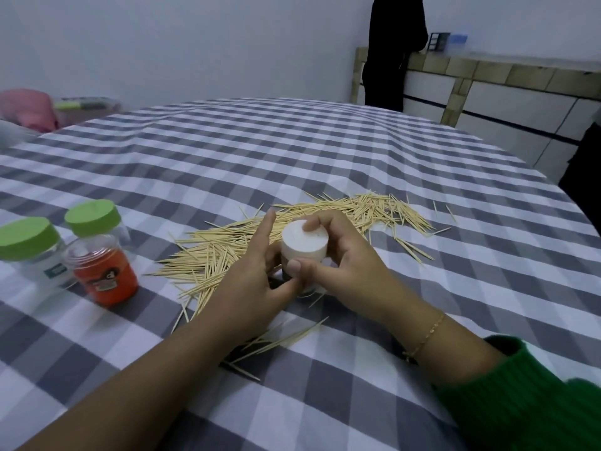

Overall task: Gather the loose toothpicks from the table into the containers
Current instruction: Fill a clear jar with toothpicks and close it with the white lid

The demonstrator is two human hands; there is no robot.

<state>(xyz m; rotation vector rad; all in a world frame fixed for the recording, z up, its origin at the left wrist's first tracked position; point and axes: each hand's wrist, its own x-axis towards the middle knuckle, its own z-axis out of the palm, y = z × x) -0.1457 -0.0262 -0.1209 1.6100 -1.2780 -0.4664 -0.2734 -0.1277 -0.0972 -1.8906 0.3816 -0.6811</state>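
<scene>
A small container with a white lid (303, 243) stands in the middle of the checked tablecloth. My right hand (344, 262) grips the lid, thumb at the front and fingers over the top. My left hand (252, 271) holds the container's lower body from the left, index finger pointing up; the body is mostly hidden. Loose toothpicks (325, 216) lie in a wide heap behind and left of my hands, with a few more (279, 343) under my wrists.
At the left stand two jars with green lids (27, 237) (92, 217) and an orange container (104, 271) with no lid. Pink items (29, 109) lie at the far left edge. A person in black (390, 50) stands by a counter (487, 73) at the back.
</scene>
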